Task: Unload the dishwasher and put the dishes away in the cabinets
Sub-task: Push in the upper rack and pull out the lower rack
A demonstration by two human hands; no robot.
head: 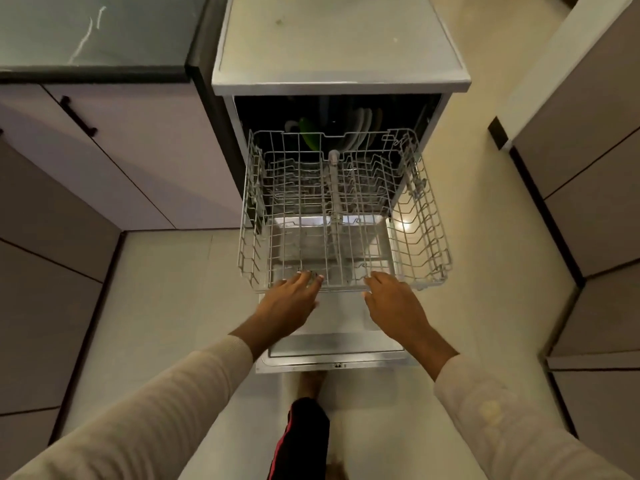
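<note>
The dishwasher stands open with its door folded down toward me. Its upper wire rack is pulled out over the door and holds nothing. My left hand and my right hand both lie on the rack's front rail, fingers curled over the wire. Deeper inside, behind and below the rack, stand several pale plates and a green dish, partly hidden in the dark.
Lavender cabinet doors with a black handle sit left of the dishwasher under a dark countertop. Tall brown cabinets line the right side. My leg and bare foot stand just behind the door's edge.
</note>
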